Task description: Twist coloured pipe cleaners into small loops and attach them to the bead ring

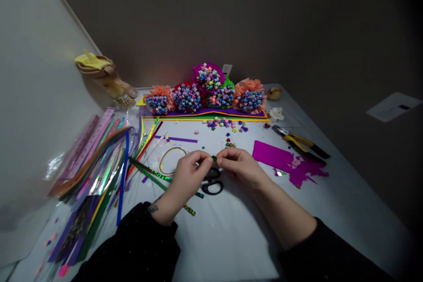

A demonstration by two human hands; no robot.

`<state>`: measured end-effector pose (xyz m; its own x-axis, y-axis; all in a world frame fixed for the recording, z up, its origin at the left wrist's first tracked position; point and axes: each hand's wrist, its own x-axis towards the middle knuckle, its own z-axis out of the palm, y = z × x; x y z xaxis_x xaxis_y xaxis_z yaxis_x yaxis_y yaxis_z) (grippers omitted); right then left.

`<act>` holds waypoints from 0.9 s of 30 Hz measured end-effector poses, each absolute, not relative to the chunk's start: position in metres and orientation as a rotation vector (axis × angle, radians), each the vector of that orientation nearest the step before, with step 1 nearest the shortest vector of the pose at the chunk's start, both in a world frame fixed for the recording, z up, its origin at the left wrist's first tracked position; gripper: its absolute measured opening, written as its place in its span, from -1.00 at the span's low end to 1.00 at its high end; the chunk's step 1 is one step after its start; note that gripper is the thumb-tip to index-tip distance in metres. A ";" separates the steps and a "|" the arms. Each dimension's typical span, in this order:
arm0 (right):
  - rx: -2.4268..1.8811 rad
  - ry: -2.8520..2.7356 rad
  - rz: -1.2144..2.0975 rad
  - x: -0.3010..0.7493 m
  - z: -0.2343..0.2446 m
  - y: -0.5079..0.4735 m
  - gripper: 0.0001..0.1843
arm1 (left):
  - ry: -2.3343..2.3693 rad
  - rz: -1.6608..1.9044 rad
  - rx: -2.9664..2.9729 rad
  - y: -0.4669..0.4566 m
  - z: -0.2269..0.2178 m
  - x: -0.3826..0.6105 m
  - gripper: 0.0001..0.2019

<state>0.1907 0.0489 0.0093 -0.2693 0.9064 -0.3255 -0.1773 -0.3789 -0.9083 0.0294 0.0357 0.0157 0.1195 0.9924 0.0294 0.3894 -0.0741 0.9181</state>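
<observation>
Between the fingertips of both hands is a tiny dark green paper star (214, 158), its points partly covered by the fingers. My left hand (194, 174) pinches it from the left and my right hand (243, 165) from the right. Below them lie scissors (212, 187) with black handles, the blades hidden. Glittery green paper strips (158, 175) run beneath my left wrist. A thin ring-shaped band (172, 152) rests beside that hand. Just beyond my fingers sits a little group of small coloured stars (228, 142).
Bouquets of paper stars (187, 97) line the back over stacked coloured sheets (211, 114). Loose stars (224, 124) lie before them. Many paper strips (99, 163) cover the left, near a boot-shaped holder (112, 81). Yellow-black pliers (299, 141) and torn magenta paper (272, 154) are right.
</observation>
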 end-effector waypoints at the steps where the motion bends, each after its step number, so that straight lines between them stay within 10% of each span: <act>1: -1.179 -1.019 1.742 0.191 0.009 0.049 -0.80 | 1.379 0.944 1.564 0.036 0.016 0.030 -0.84; 27: -1.231 -1.191 1.506 0.186 0.009 0.047 -0.88 | 1.323 0.936 1.409 0.038 0.014 0.030 -0.85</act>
<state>0.1865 0.0468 0.0090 -0.1711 0.9662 -0.1928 -0.0349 -0.2015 -0.9789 0.0298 0.0383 0.0140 0.1197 0.9900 -0.0746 0.2593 0.0414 0.9649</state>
